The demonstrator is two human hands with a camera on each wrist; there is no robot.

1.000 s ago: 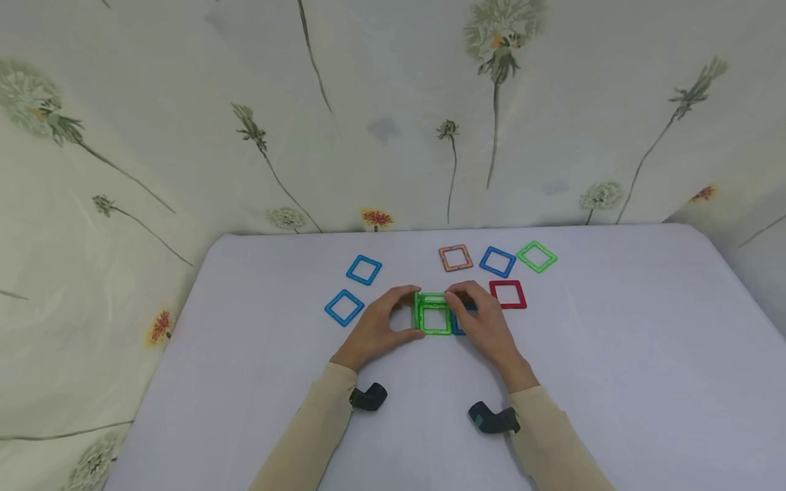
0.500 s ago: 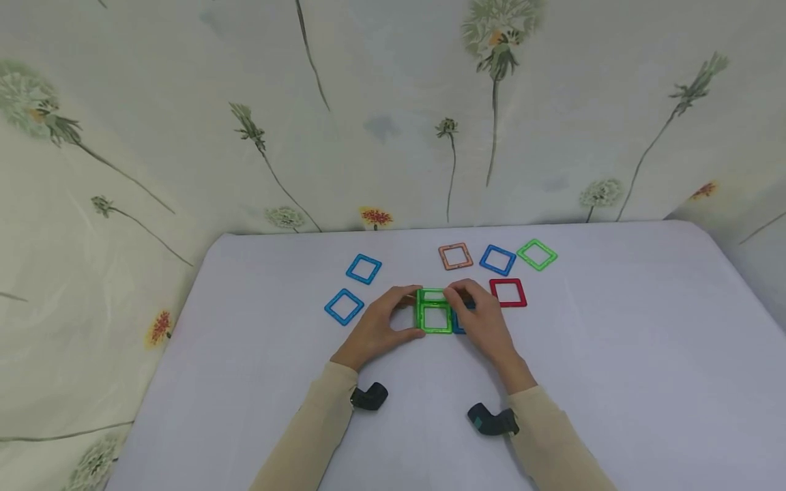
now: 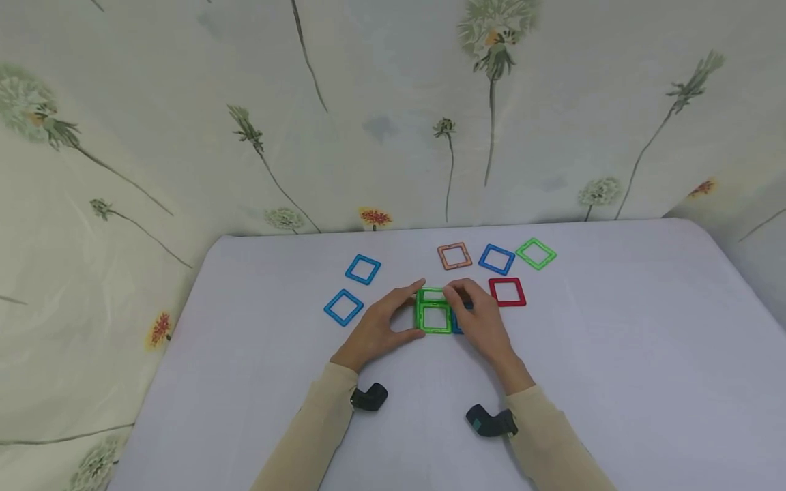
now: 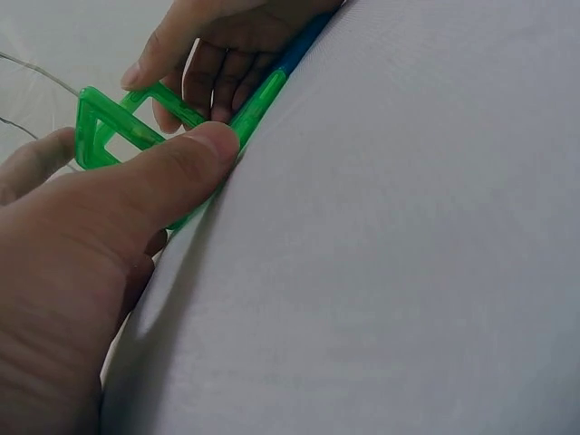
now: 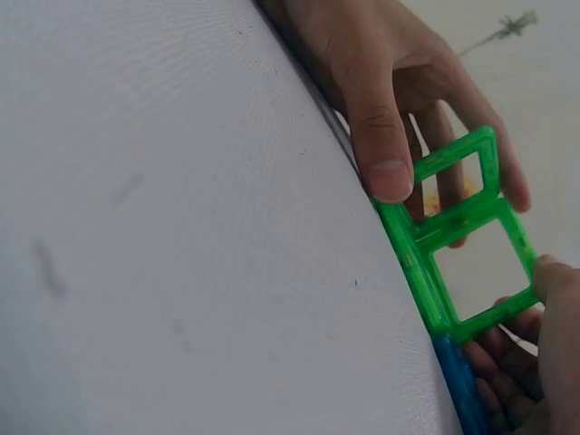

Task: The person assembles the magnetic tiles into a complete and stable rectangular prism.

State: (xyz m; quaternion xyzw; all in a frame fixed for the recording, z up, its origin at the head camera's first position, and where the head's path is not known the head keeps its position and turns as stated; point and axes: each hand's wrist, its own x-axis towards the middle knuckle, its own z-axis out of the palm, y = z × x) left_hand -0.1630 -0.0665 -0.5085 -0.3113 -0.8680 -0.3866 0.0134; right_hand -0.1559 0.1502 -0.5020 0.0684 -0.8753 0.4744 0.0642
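Three green magnetic tiles are joined in the head view: one flat [image 3: 436, 331], one standing along its back edge [image 3: 433, 290], one standing along its left edge [image 3: 419, 315]. My left hand [image 3: 383, 324] spans the left-hand tile, thumb at the near corner and fingers behind it. In the right wrist view, the two upright tiles meet near a top corner. My right hand [image 3: 488, 327] pinches the back tile's right upper corner between thumb and finger. Partly hidden under that hand, a blue tile [image 3: 457, 326] lies against the flat green one.
Two blue tiles, a nearer one [image 3: 331, 314] and a farther one [image 3: 352, 276], lie to the left. Behind and right lie an orange tile [image 3: 454, 266], a blue tile [image 3: 482, 261], a green tile [image 3: 546, 263] and a red tile [image 3: 522, 293] on the white-covered table [image 3: 614, 382].
The two upright green tiles have come together at their corner, the back one standing higher in view. My left index finger has lifted off a little. My right hand has hardly moved.
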